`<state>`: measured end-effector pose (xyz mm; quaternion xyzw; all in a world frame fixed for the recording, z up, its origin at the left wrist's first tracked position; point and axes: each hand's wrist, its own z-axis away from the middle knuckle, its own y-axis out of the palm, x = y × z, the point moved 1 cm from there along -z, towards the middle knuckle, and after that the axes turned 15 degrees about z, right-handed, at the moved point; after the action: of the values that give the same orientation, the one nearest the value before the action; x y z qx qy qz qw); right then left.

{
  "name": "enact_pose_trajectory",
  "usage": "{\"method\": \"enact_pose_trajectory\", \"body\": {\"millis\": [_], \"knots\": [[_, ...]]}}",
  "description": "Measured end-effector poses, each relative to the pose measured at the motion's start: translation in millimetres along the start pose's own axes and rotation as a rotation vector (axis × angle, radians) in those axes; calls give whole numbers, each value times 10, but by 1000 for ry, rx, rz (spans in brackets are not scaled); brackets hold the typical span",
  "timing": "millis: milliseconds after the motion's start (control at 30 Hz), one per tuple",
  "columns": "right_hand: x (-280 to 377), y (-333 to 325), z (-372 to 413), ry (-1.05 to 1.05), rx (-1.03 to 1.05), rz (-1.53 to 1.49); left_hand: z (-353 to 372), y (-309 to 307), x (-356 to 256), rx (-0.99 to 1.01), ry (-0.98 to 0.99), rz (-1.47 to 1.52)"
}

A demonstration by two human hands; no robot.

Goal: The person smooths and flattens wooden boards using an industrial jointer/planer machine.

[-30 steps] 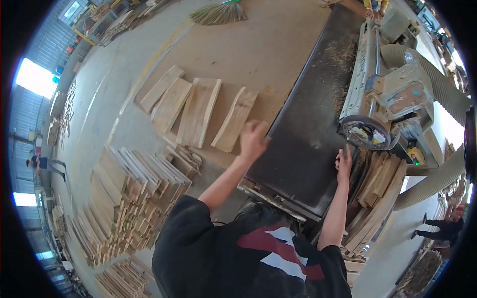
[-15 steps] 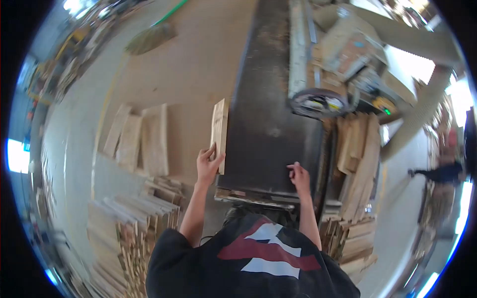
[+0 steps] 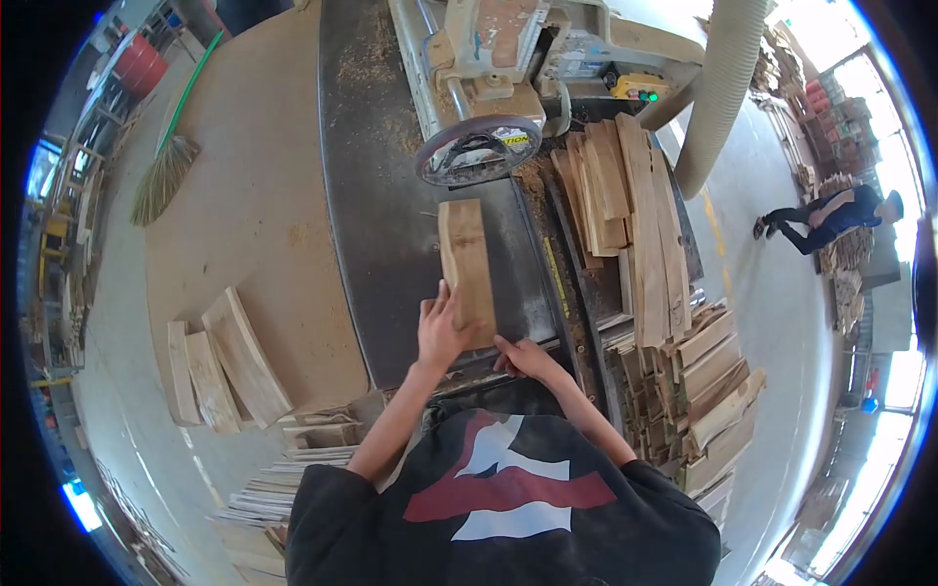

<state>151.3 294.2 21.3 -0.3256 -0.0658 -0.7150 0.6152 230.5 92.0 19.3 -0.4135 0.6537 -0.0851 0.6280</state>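
A short wooden board [image 3: 468, 259] lies lengthwise over the dark metal machine table [image 3: 391, 283], its far end close below a round handwheel [image 3: 477, 151]. My left hand [image 3: 447, 327] grips the board's left side near the close end, thumb across the top face. At the near right corner of the same board is my right hand [image 3: 525, 357], its fingers curled and the tips against the wood. The undersides of both hands are hidden.
Stacked boards [image 3: 640, 225] lie right of the table, above a pile of wood pieces [image 3: 708, 391]. Several loose boards [image 3: 220, 366] rest on the brown panel [image 3: 259, 244] at left, with a broom [image 3: 166, 181] beyond. A hose [image 3: 728, 88] hangs at right; a person [image 3: 840, 215] is farther off.
The board has moved right from the table's left edge and now shows its broad face. My right hand has come over to its near corner. My view has turned to the right.
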Motion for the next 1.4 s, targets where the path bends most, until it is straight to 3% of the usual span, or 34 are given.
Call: {"method": "enact_pose_trajectory", "body": {"millis": [33,67,233,433,600,867,900,967,1000,1067,1100,1167,1300,1400], "knots": [[-43,8,34,25,24,-57,-36,77,-66,-23,-20,58],[-72,17,50,49,48,-115,-58,159,-124,65,-175,79],[-91,-28,43,23,-98,-484,-321,713,-233,17,-34,53],[-18,-245,-275,36,-273,-727,-761,1051,-379,-98,-193,40],[294,-495,-620,86,-295,-793,-1193,979,-310,-126,-271,53],[659,-782,-1059,-29,-305,-861,-1689,706,-301,-261,-499,39],[773,-825,-1190,-35,-297,-839,-1742,739,-216,-272,-459,39],[986,-888,-1424,54,-574,-772,-1728,888,-18,-291,-437,50],[1020,-909,-1502,51,-571,-751,-1729,881,35,-333,-366,88],[1135,-912,-1635,4,-760,-782,-1641,803,138,-386,-205,196],[1154,-899,-1606,-5,-749,-784,-1521,715,219,-394,-204,186],[1094,-937,-1475,-61,-599,-786,-1201,507,395,-281,-59,491],[1067,-926,-1451,-88,-518,-851,-269,-53,376,-53,76,293],[1049,-906,-1491,-132,-570,-817,168,-299,301,-3,39,269]]}}
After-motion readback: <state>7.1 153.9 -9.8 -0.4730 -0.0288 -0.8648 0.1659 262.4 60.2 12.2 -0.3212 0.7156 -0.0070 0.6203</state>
